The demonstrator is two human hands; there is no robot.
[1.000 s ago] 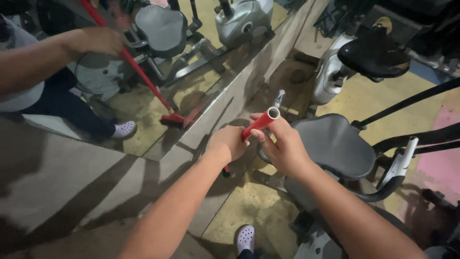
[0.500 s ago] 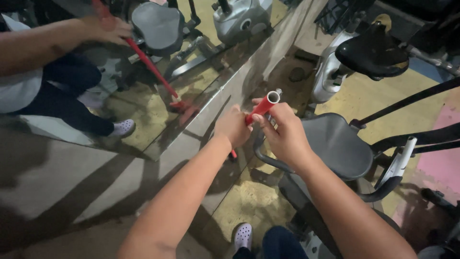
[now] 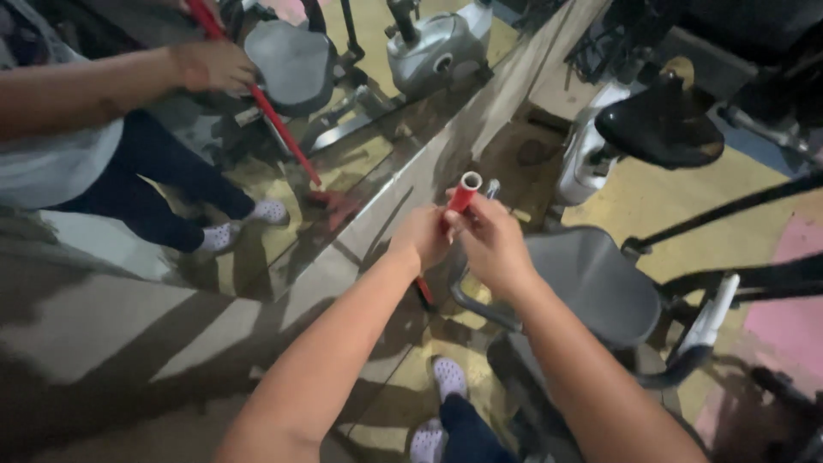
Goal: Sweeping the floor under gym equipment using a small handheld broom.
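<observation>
I see my left hand (image 3: 422,238) and right hand (image 3: 493,243) both clenched on the red handle (image 3: 461,198), now raised closer to the mirror (image 3: 343,111); probably a broom, mid-stroke.

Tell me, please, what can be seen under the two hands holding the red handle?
Under the left hand and right hand, the red handle runs down to the yellowish floor, beside a grey seat. A white shoe shows below. The hands cover the handle's middle; its lower end is unclear.
</observation>
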